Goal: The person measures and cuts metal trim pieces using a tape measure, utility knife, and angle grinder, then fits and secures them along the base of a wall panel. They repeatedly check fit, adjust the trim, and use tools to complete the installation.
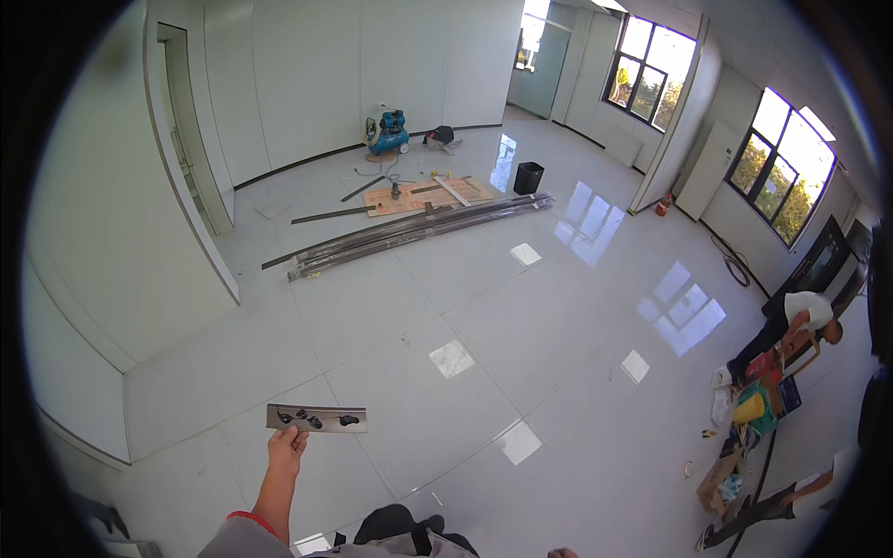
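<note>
My left hand (287,447) is closed on the lower edge of a short, flat grey-brown strip (321,425), held out over the floor at the lower left. Several shiny black blobs sit on the strip's upward face; what they are made of I cannot make out. Of my right hand (562,553) only a small part shows at the bottom edge, and its fingers cannot be read.
Long dark trim lengths (419,228) lie bundled across the floor, near a board (428,196) with tools. Beyond stand a blue air compressor (387,135) and a black bin (528,178). At right, a person (791,325) bends over boxes and a yellow bucket (749,407); another person (772,507) is below.
</note>
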The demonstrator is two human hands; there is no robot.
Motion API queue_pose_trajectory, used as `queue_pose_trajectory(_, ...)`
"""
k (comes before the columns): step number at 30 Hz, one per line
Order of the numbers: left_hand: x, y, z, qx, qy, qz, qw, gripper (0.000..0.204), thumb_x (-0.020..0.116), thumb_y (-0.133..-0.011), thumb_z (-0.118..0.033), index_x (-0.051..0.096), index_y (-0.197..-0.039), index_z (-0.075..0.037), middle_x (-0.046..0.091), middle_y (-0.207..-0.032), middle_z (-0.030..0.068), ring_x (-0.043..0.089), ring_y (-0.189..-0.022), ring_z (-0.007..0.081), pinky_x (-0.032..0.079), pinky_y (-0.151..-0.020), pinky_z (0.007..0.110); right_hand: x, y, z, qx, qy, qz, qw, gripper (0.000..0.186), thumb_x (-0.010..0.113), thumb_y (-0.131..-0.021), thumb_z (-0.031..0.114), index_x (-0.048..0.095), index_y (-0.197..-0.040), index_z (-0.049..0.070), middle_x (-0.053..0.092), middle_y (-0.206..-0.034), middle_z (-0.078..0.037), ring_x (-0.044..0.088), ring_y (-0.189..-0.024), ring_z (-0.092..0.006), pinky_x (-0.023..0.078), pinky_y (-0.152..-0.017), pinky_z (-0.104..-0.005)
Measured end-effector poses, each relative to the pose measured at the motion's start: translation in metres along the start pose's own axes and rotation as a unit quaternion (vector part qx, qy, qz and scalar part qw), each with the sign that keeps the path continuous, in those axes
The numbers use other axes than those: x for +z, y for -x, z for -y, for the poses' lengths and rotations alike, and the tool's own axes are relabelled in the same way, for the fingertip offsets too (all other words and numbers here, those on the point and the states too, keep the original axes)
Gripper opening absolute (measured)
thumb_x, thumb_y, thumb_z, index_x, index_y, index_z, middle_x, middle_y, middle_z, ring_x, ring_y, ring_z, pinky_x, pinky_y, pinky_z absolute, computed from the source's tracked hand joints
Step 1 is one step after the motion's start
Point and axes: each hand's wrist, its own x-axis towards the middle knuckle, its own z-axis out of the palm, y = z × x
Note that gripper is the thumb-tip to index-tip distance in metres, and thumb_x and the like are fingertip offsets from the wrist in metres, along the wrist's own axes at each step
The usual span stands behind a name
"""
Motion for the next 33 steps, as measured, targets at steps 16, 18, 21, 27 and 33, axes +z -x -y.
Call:
queue_pose_trajectory(16, 0.595, -0.543, -0.063, -0.005, 0.015, 0.03, 0.999, 0.011, 0.068, -0.098, -0.011, 0.065, -0.108, -0.008, 0.072, -0.097, 0.0037, 0.071, -0.086, 0.0172, 0.059, -0.073, 0.028, 0.076, -0.405, 0.547, 0.096, 0.06, 0.109, 0.988, 0.031, 0.062, -0.098, 0.025, 0.066, -0.119, 0.003, 0.071, -0.101, -0.011, 0.07, -0.086, -0.0209, 0.059, -0.07, -0.0374)
queue_pose_trajectory(18, 0.695, -0.617, -0.09, 0.022, 0.004, 0.052, 0.998, 0.009, 0.069, -0.098, -0.011, 0.065, -0.105, -0.006, 0.072, -0.095, 0.0054, 0.071, -0.086, 0.0172, 0.059, -0.074, 0.028, 0.084, -0.458, 0.6, 0.127, 0.067, 0.123, 0.982, 0.031, 0.062, -0.098, 0.025, 0.066, -0.118, 0.003, 0.07, -0.101, -0.011, 0.07, -0.086, -0.0209, 0.059, -0.07, -0.0375)
queue_pose_trajectory(21, 0.802, -0.721, -0.097, 0.056, -0.006, 0.076, 0.996, 0.009, 0.069, -0.098, -0.011, 0.064, -0.102, -0.005, 0.071, -0.094, 0.0075, 0.072, -0.086, 0.0183, 0.058, -0.074, 0.028, 0.086, -0.563, 0.682, 0.133, 0.066, 0.12, 0.982, 0.03, 0.061, -0.098, 0.025, 0.066, -0.118, 0.003, 0.07, -0.101, -0.011, 0.069, -0.086, -0.0209, 0.059, -0.07, -0.0375)
queue_pose_trajectory(27, 0.913, -0.87, -0.094, 0.018, 0.011, -0.046, 0.999, 0.01, 0.07, -0.098, -0.013, 0.062, -0.1, -0.006, 0.071, -0.095, 0.0067, 0.072, -0.086, 0.019, 0.058, -0.073, 0.028, 0.065, -0.838, 0.965, -0.029, -0.029, 0.018, 0.999, 0.026, 0.061, -0.099, 0.025, 0.068, -0.112, 0.003, 0.069, -0.099, -0.01, 0.067, -0.081, -0.0204, 0.059, -0.068, -0.0368)
queue_pose_trajectory(33, 0.981, -1.01, -0.073, 0.002, 0.091, -0.149, 0.985, 0.011, 0.071, -0.097, -0.012, 0.063, -0.104, -0.008, 0.071, -0.097, 0.0053, 0.072, -0.089, 0.0195, 0.058, -0.073, 0.028, 0.089, -1.023, 1.435, -0.221, 0.042, -0.009, 0.974, 0.027, 0.062, -0.098, 0.018, 0.063, -0.113, -0.004, 0.07, -0.098, -0.012, 0.07, -0.089, -0.0198, 0.059, -0.073, -0.0332)
